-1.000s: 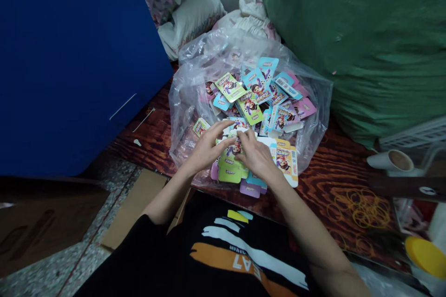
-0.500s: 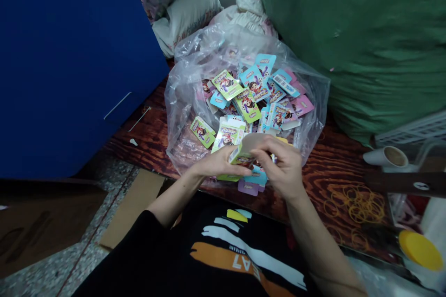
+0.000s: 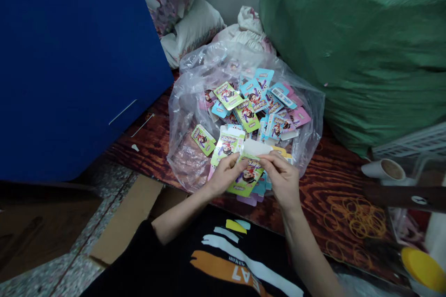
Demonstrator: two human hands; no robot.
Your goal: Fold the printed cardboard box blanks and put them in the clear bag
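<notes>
Between my two hands is a small green printed cardboard box with a pale flap standing up at its far end. My left hand pinches its left side, thumb on top. Fingers of my right hand close on the upper right corner by the flap. Beneath and beyond lies a clear plastic bag, spread around many flattened-looking boxes in green, blue, pink and purple. A green box lies just past my left hand, and a blue box is farther back in the heap.
On the right of the wooden table are rubber bands, a cup with brown liquid and a yellow lid. A large green sack stands at back right, a blue panel at left, white sacks behind.
The box has turned from tilted on edge to printed face up, its flap now pointing away. My left hand has shifted from under it to its left side. The view has tipped slightly.
</notes>
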